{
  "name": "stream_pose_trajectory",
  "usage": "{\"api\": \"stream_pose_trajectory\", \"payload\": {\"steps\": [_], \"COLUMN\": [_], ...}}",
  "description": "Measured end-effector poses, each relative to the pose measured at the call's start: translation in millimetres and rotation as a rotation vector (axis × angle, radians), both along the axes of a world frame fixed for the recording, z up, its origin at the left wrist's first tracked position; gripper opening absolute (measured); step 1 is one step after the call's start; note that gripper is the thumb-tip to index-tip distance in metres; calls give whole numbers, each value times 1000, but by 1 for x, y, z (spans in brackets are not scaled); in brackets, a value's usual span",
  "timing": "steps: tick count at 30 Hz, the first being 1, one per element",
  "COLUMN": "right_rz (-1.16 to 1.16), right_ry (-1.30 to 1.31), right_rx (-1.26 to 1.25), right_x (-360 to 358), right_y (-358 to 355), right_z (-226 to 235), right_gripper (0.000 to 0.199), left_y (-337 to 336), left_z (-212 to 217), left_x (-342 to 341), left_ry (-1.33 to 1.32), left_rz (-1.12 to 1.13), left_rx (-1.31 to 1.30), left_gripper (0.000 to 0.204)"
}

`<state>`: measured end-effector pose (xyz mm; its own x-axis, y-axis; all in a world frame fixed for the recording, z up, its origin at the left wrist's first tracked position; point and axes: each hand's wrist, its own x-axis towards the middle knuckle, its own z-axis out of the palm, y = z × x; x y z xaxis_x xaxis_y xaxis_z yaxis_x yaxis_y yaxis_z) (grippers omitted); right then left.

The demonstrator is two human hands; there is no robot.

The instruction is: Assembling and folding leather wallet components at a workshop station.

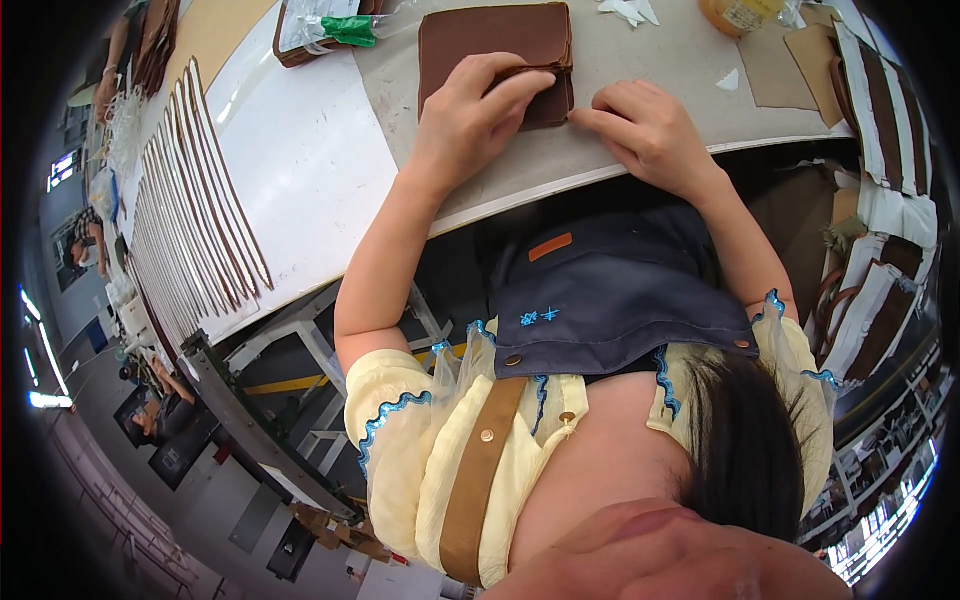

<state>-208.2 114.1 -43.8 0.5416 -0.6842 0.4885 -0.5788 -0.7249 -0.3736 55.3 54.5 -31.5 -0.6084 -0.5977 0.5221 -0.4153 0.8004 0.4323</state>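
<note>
Fingers of the left hand [468,112] press flat on a stack of brown fabric squares [495,55], the fingertips curled over its near edge and pinching the top layers, while the right hand [645,125] rests loosely closed on the table just beside the stack's near right corner, touching the edge but holding nothing. Both hands work at the near side of a long grey work table [640,60], whose surface runs away beyond the grip and off to its left.

Left of the gripping hand, well apart, a long row of white strips with brown edges [195,205] lies fanned across a white board. Beyond the right hand sit tan cut pieces [775,65], and further to its right more white and brown pieces [885,100] are piled. Past the stack, a clear bag with a green item [345,28] lies near the table's far side.

Judging by its soft, slightly rounded edges, the stack is light, limp cloth that would sag and slide layer over layer. It looks best held down flat with one palm while the other hand lifts a single corner at the near edge, or taken whole with fingers under and thumb on top.
</note>
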Motion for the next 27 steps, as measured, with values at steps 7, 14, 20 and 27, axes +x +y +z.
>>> {"api": "stream_pose_trajectory", "payload": {"steps": [7,14,20,27], "right_rz": [1,5,5,0], "right_ry": [-9,-4,-12,-5], "right_rx": [-24,-35,-29,-20], "right_x": [0,0,0,2], "right_y": [0,-1,-1,-1], "right_z": [0,-1,-1,0], "right_gripper": [40,44,43,41], "left_y": [2,-2,-1,-1], "left_z": [7,4,2,1], "left_x": [1,1,-1,1], "left_ry": [-53,-71,-46,-55], "left_rz": [-36,-54,-13,-14], "left_rx": [-33,-119,-120,-130], "left_gripper": [28,24,21,20]}}
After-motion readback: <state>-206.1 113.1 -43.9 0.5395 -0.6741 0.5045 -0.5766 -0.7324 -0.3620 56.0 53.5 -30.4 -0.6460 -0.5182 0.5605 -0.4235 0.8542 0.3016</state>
